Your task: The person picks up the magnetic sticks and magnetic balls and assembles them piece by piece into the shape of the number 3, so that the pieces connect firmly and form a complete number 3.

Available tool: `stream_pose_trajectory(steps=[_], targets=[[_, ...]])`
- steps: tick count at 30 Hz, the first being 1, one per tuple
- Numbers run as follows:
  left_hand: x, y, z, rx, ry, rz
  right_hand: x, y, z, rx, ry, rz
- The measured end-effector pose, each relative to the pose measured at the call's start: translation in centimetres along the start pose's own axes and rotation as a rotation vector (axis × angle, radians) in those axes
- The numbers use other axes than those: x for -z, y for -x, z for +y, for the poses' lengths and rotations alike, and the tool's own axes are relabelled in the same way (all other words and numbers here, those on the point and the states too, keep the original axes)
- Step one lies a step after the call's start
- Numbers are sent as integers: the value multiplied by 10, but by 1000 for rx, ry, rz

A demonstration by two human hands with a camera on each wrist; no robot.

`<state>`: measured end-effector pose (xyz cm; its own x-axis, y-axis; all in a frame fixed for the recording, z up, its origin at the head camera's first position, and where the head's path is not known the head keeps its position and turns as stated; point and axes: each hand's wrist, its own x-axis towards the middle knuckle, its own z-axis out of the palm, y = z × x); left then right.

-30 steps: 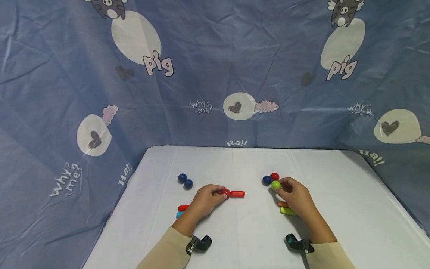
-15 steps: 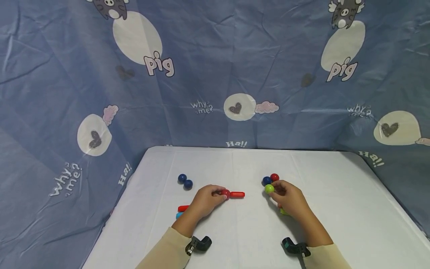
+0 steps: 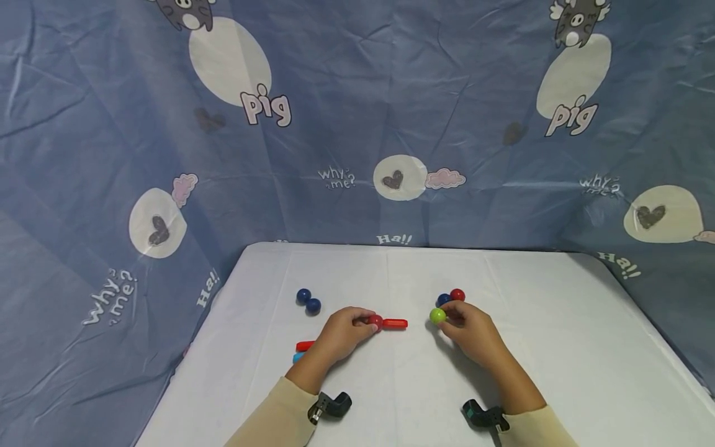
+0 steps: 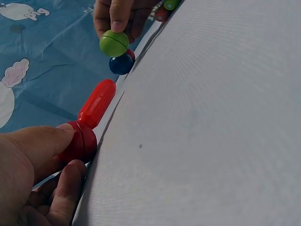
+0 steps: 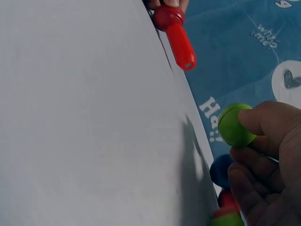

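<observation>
My left hand (image 3: 346,332) pinches a red ball (image 3: 376,321) between thumb and fingers at the middle of the table. A red stick (image 3: 395,323) joins that ball and points right; in the left wrist view the stick (image 4: 97,102) meets the ball end-on. A green ball (image 3: 437,316) is pinched in the fingertips of my right hand (image 3: 475,332), above the table and apart from the red stick. Behind that hand lie a blue ball (image 3: 444,299) and another red ball (image 3: 457,295). In the right wrist view, the thumb presses on the green ball (image 5: 235,125).
Two dark blue balls (image 3: 308,301) lie at the left. A red stick (image 3: 305,346) and a light blue stick (image 3: 298,357) show partly behind my left forearm. At the right wrist view's lower edge is a green piece (image 5: 227,219). A blue printed cloth (image 3: 335,112) hangs behind the white table (image 3: 391,397).
My right hand has carried the green ball left and slightly toward me, away from the blue and red balls. The left hand stays where it was with the red ball.
</observation>
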<state>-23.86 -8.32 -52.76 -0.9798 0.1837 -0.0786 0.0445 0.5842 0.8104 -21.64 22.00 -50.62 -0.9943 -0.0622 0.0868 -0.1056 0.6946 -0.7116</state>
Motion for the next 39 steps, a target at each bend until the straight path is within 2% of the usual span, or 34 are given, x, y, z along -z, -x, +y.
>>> stream_pose_trajectory(steps=[15,26,34,39], targets=[[4,0,-1,0,4,4,-17,-6,-20,-73,57,-23],[4,0,-1,10,17,2,-27,-15,-26,-75,90,-43],[4,1,0,-1,11,3,-36,-18,-31,-34,82,-67],[3,0,1,14,23,-7,-38,-18,-33,-37,93,-72]])
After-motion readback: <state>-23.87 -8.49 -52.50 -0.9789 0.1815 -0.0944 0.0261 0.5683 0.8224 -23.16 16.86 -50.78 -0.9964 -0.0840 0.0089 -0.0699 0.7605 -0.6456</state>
